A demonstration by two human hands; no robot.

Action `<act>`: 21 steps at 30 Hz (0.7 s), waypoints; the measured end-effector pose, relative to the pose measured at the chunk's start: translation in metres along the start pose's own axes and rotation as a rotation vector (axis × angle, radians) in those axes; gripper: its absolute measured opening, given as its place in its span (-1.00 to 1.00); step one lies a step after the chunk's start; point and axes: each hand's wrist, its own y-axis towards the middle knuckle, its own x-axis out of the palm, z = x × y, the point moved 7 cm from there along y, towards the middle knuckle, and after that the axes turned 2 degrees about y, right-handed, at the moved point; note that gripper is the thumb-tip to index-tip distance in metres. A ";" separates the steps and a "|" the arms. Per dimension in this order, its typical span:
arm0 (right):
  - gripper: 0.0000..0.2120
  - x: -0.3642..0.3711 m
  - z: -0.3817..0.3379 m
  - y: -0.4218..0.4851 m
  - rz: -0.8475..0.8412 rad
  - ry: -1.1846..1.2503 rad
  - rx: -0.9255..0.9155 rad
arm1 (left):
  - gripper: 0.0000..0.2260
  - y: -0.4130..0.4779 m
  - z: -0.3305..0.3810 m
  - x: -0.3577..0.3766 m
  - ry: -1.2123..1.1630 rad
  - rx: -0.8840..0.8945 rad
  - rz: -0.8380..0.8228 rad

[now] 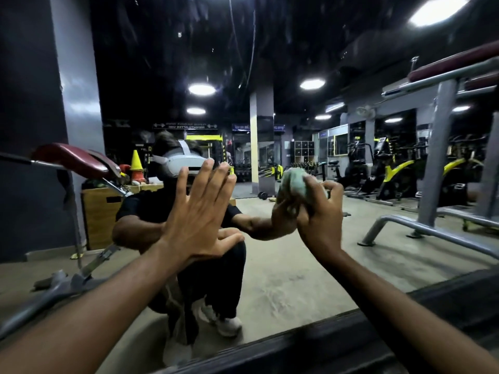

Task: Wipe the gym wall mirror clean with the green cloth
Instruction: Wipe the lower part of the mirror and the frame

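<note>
Nearest me, both bare forearms [405,306] reach up and forward from the bottom corners; my left hand [199,211] is released, fingers straight and fanned, thumb out to the side, the palm turned flat toward the mirror [283,265]; whether it truly touches the glass I cannot tell; my right hand [321,211] is clenched round the green cloth [295,184], which is bunched into a ball and held against the glass just beside the left hand, at about the same height; the fingers curl over the top of the bundle.

Behind the cloth my reflected hand meets it; my own reflection [189,265] crouches low in dark clothes and pale shoes, partly hidden by the left hand; a dark ledge [351,333] runs slantwise along the foot of the mirror.

Farther out in the glass, a grey steel machine [437,157] with maroon padding stands at the right; yellow and black exercise bikes [391,174] line the far wall behind it; at the left a maroon pad [70,157] sits on a metal arm, with a wooden box [100,211] behind it and a yellow cone [136,160] beyond; round ceiling lights [202,89] glow above.
</note>
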 end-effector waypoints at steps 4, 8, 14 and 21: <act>-0.51 0.019 -0.038 -0.013 -0.062 0.032 -0.154 | 0.08 0.011 -0.010 -0.009 0.013 -0.041 -0.006; -0.63 0.026 -0.052 -0.032 -0.350 -0.020 -0.655 | 0.06 0.012 -0.008 -0.012 0.011 -0.052 -0.040; -0.42 -0.017 0.021 0.042 -0.031 -0.092 -0.126 | 0.04 0.027 0.018 -0.010 0.036 -0.022 -0.064; -0.48 -0.021 0.036 0.020 -0.251 -0.197 -0.550 | 0.05 0.041 0.050 0.002 0.024 -0.122 -0.132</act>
